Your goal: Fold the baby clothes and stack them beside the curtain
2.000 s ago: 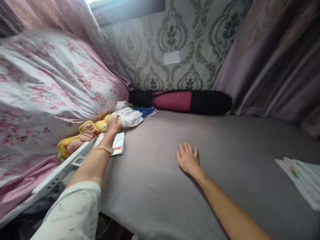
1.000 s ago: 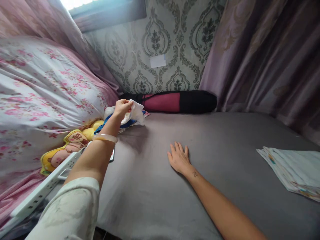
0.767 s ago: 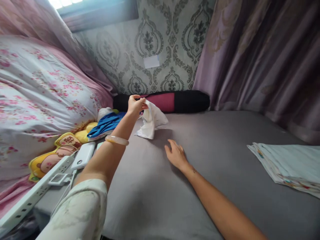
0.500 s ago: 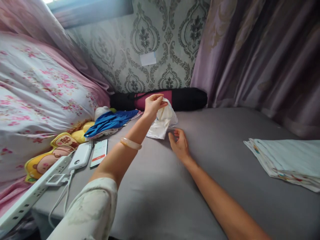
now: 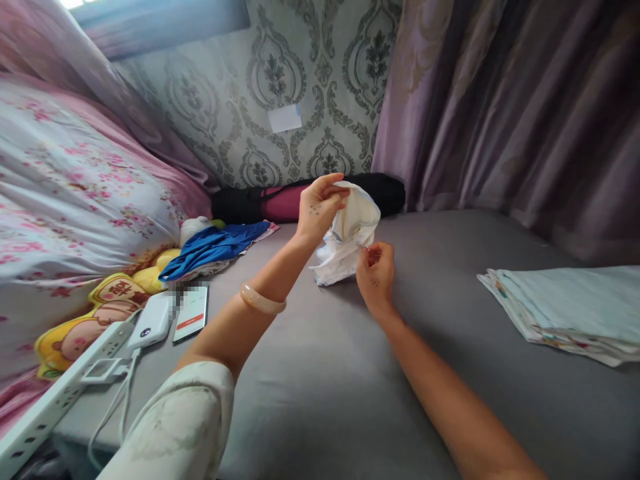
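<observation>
White cloth [image 5: 356,223] shifted right | grey sheet [image 5: 310,380] below | patterned wall [image 5: 275,77], purple curtain [image 5: 480,127]

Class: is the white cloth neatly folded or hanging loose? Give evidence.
Loose: the white cloth hangs creased from the left hand, the right hand at its edge.

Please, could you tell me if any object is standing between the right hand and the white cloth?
Nothing visible stands between them: the right hand pinches the white cloth near its lower right edge, while the left hand grips its top.
</observation>
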### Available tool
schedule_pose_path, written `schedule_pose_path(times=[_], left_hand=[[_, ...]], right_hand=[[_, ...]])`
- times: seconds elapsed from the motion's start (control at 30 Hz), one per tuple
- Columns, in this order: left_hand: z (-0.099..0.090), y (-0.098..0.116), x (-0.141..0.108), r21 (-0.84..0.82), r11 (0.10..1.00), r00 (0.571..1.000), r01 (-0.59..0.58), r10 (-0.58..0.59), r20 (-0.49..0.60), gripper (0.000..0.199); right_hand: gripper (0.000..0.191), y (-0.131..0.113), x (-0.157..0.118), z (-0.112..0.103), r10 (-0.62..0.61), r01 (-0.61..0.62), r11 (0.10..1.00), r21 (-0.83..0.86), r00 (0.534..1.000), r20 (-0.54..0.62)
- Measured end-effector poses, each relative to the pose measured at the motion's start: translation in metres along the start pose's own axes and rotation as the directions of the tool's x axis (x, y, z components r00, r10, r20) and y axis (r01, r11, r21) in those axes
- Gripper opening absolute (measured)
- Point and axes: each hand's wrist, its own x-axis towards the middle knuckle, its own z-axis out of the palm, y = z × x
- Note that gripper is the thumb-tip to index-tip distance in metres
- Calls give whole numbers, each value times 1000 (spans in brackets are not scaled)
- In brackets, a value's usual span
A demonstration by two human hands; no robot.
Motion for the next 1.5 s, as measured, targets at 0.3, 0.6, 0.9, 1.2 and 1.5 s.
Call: schedule_pose_path(times=[0.3,0.6,0.9,1.2,1.5], left_hand=[[13,20,-19,60,994,995,-94,92,30,21],[17,27,-44,105,988,993,-115,112,39,17],[-11,19,-48,125,989,995,-74,82,-58,16],[-21,20,-54,170,984,996,-62,71,-46,19],[-41,16,-56,263,965,992,-19,50,-112,19]], right_hand=[[31,6,19,-2,142,-151,970,190,988,61],[36,12,23,6,183,-233,914,333,967,175],[21,14,22,1,256,-425,846,322,854,453],[24,9,15,6,252,-518,770,374,784,568],[17,9,28,-7,229,-513,768,382,778,585]])
